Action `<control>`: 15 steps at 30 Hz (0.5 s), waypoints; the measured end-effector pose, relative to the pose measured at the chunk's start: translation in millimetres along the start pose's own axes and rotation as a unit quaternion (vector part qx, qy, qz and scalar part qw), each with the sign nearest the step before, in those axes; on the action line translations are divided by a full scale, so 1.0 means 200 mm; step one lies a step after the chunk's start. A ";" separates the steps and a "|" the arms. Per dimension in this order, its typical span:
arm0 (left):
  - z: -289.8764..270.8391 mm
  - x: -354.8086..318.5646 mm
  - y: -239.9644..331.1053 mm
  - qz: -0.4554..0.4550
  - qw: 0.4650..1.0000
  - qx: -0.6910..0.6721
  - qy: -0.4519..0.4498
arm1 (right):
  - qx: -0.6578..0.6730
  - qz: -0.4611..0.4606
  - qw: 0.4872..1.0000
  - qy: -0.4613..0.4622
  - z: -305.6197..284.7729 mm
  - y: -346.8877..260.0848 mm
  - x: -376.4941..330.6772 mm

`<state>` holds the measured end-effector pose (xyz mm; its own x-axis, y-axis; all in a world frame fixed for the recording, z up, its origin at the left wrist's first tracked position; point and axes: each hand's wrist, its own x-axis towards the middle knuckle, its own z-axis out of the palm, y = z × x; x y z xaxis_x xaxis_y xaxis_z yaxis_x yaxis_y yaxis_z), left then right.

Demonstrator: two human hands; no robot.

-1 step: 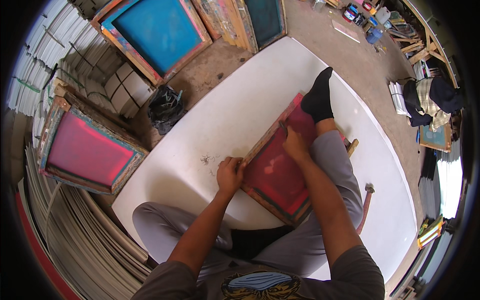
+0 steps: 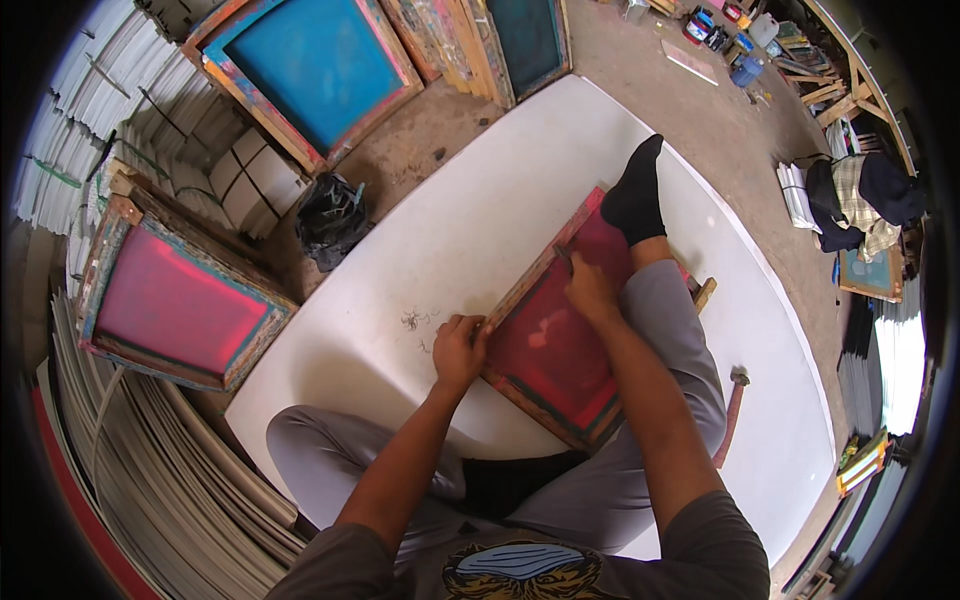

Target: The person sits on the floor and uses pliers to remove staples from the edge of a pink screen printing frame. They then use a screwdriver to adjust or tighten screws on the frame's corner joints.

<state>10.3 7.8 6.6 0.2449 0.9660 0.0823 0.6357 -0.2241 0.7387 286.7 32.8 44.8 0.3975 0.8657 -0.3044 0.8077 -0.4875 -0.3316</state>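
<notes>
A wooden screen-printing frame (image 2: 560, 330) with red mesh lies slantwise on the white board between my legs. My left hand (image 2: 461, 350) is closed on the frame's left side rail, its fingers curled over the wood. Farther up that same rail, my right hand (image 2: 592, 290) grips a small dark hand tool (image 2: 564, 256), its tip at the rail's wood; the tool's exact kind is too small to tell. My foot in a black sock (image 2: 636, 195) rests over the frame's far corner. Thin dark scraps (image 2: 411, 320) are scattered on the board left of my left hand.
A hammer (image 2: 733, 415) lies on the white board (image 2: 460, 190) beyond my right leg. Other screen frames, one blue (image 2: 318, 70) and one pink (image 2: 185, 295), stand to the left, near a black plastic bag (image 2: 332, 220). Stacked sheets (image 2: 165, 440) fill the left side.
</notes>
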 end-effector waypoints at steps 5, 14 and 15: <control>-0.02 0.05 -0.05 -0.042 0.995 -0.085 0.013 | 0.048 -0.100 0.989 -0.099 0.00 -0.20 -0.14; -0.20 0.15 -0.08 -0.414 0.736 -0.527 -0.092 | 0.032 -0.230 0.948 -0.216 0.20 -0.46 -0.39; -0.21 0.14 -0.08 -0.408 0.756 -0.504 -0.085 | 0.059 -0.224 0.942 -0.241 0.21 -0.45 -0.38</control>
<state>-24.6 44.0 25.2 0.2171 0.6795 -0.7008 -0.2339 0.7332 0.6385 165.8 6.3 59.9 -0.2387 0.8490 -0.4713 0.7820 -0.1197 -0.6117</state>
